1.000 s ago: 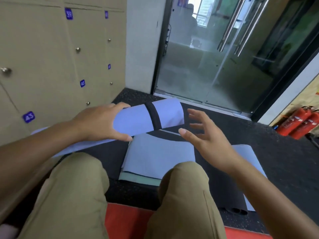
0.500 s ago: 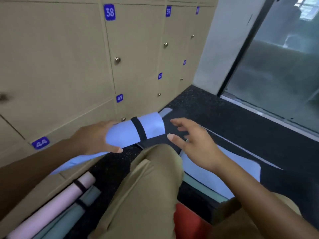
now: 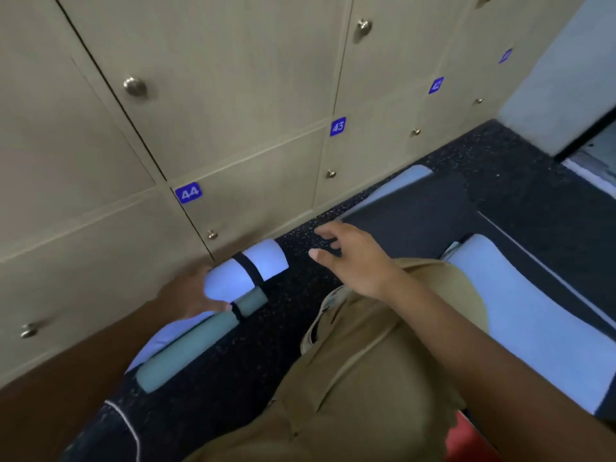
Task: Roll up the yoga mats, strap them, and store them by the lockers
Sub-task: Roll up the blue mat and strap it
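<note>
From the head camera, your left hand [image 3: 186, 300] is wrapped round the rolled light-blue yoga mat [image 3: 245, 271], thumb underneath and the palm over the far side, gripping it just behind its black strap [image 3: 248, 266]. The roll hangs low against the foot of the lockers [image 3: 253, 181], below the door numbered 44 [image 3: 188, 193], and sits directly above a rolled grey-green mat [image 3: 196, 341] that lies on the dark speckled floor [image 3: 300, 241] along the locker base. Whether the two rolls are touching cannot be told. Your right hand [image 3: 350, 258] is free, fingers spread and loosely bent, hovering over the floor near your knee and holding nothing.

More flat mats [image 3: 533, 315] lie to your right, so the job looks well short of finished.

The risk here, as a judgement: you hold the blue roll near one end with one hand only, so the other end may sag or swing and knock the grey-green roll away from the lockers. Released on top of that roll, it could slide off and roll out across the floor. There is only one strap in view, so a loose end might also unwind.
</note>
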Tool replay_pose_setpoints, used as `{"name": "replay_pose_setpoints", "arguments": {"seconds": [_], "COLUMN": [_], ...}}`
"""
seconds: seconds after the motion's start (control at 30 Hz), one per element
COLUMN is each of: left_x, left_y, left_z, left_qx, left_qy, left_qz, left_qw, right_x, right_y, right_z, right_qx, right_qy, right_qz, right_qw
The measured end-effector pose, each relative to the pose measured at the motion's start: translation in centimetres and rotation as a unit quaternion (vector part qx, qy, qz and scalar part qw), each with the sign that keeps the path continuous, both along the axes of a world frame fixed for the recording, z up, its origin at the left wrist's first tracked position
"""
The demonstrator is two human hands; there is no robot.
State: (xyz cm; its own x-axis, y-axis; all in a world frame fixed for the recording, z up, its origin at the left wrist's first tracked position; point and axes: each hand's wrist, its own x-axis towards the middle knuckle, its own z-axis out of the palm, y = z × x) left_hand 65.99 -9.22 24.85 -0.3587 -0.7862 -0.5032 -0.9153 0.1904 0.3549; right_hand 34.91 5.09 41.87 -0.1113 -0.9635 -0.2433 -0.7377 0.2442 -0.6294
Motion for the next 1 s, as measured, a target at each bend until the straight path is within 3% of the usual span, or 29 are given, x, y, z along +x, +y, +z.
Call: {"name": "replay_pose_setpoints", "arguments": {"seconds": [0.27, 0.4, 0.53, 0.7, 1.0], "left_x": [3.4, 3.1, 4.0, 4.0, 2.8], "left_y": [-2.4, -4.1, -5.1, -5.8, -5.8], "left_z": [-6.5, -6.9, -7.8, -8.4, -7.2], "left_qx": [0.016, 0.027, -0.131, -0.116, -0.127], "left_qy": [-0.136, -0.200, -0.183, -0.180, -0.101], "left_qz": [0.047, 0.058, 0.040, 0.018, 0.016], "left_qw": [0.989, 0.978, 0.973, 0.977, 0.987], "right_x": [0.4, 0.3, 0.3, 0.9, 1.2], "right_y": [-2.4, -2.7, -3.9, -5.2, -5.7], "right_z": [-4.8, -5.8, -6.6, -7.1, -7.1], "right_qx": [0.093, 0.113, 0.121, 0.115, 0.107], "right_qy": [0.010, 0.023, 0.028, 0.023, 0.024], "right_qz": [0.005, 0.018, 0.019, 0.027, 0.016], "right_qw": [0.996, 0.993, 0.992, 0.993, 0.994]}}
